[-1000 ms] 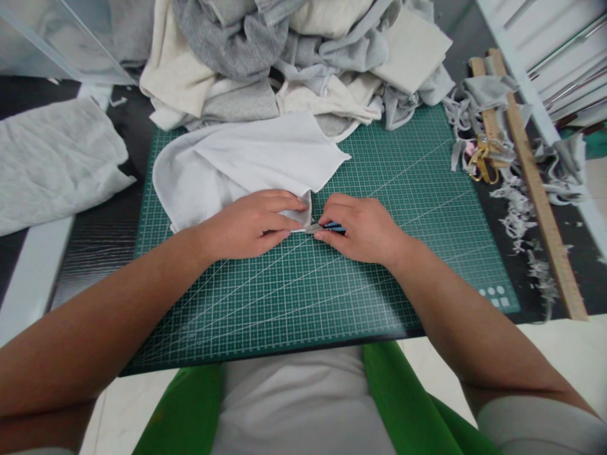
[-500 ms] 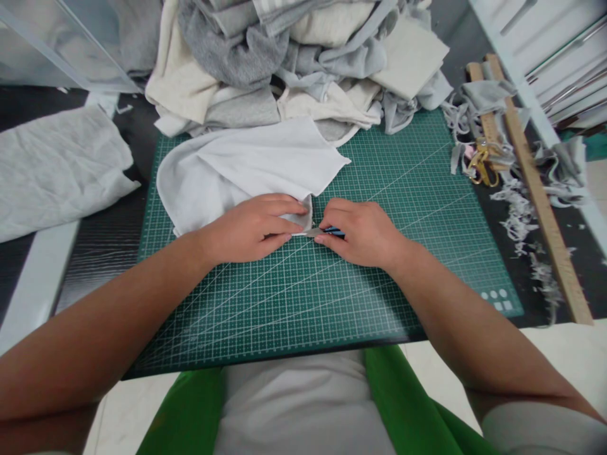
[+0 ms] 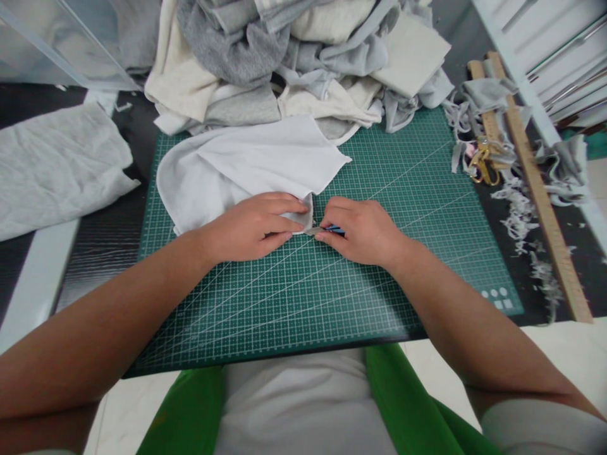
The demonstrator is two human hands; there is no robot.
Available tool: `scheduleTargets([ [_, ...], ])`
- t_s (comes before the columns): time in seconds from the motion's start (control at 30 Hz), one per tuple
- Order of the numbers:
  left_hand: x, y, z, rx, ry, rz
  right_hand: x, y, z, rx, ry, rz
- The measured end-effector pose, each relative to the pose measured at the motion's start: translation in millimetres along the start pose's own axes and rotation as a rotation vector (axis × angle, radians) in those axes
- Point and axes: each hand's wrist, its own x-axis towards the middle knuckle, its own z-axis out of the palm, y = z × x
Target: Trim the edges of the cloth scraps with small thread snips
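Note:
A white piece of fabric [image 3: 265,151] lies spread on the green cutting mat [image 3: 303,303], its near right corner folded over. My left hand [image 3: 258,226] rests on that corner, thumb and fingers gripping the near edge. Just to the right, my right hand [image 3: 363,230] is closed around small thread snips [image 3: 336,229] with a blue and dark handle. Their metal blades point left and meet the fabric's edge near my left fingertips. Most of the handle is hidden in my right fingers.
A heap of grey and cream fabric pieces [image 3: 237,57] covers the back. Grey cloth [image 3: 57,170] lies at the left, by a clear plastic bin [image 3: 71,44]. On the right are a wooden ruler [image 3: 545,196], gold-handled scissors [image 3: 484,164] and fabric scraps [image 3: 519,212].
Almost nothing differs. Both hands, the snips and the fabric keep their places, with only a very slight shift of the whole view.

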Motion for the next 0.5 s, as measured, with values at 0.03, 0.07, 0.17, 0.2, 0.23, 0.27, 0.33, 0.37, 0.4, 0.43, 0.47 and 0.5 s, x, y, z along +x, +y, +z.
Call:
scheduleTargets([
  [0.03,-0.1,0.1,0.0,-0.002,-0.001,-0.003,0.2,-0.1,0.1,-0.004,0.001,-0.002],
  [0.07,-0.2,0.1,0.0,-0.004,-0.002,-0.009,0.5,-0.3,0.1,-0.009,0.002,-0.001],
  [0.17,-0.5,-0.2,0.0,-0.013,-0.004,-0.011,1.1,-1.6,-0.5,-0.022,-0.007,0.006],
  [0.2,-0.5,-0.4,0.1,-0.013,-0.004,-0.009,1.3,-2.1,-0.8,-0.023,-0.011,0.009],
  [0.23,-0.4,-0.5,0.2,-0.011,-0.005,-0.004,1.4,-2.6,-1.0,-0.022,-0.018,0.012],
  [0.27,-0.4,-0.6,0.2,-0.008,-0.004,0.000,1.5,-3.0,-1.3,-0.018,-0.023,0.014],
  [0.33,-0.2,-0.7,0.3,-0.001,-0.004,0.010,1.7,-3.5,-1.5,-0.010,-0.025,0.020],
  [0.37,0.0,-0.6,0.4,0.002,-0.003,0.012,1.8,-3.6,-1.4,-0.006,-0.026,0.023],
  [0.4,0.2,-0.4,0.4,0.004,-0.002,0.014,1.8,-3.5,-1.4,-0.003,-0.026,0.026],
  [0.43,0.3,-0.2,0.3,0.005,0.000,0.012,1.7,-3.2,-1.3,0.000,-0.026,0.026],
  [0.47,0.5,0.1,0.3,0.005,0.001,0.009,1.5,-2.7,-1.2,0.007,-0.023,0.025],
  [0.5,0.6,0.3,0.2,0.004,0.001,0.008,1.2,-2.1,-1.1,0.017,-0.020,0.023],
])
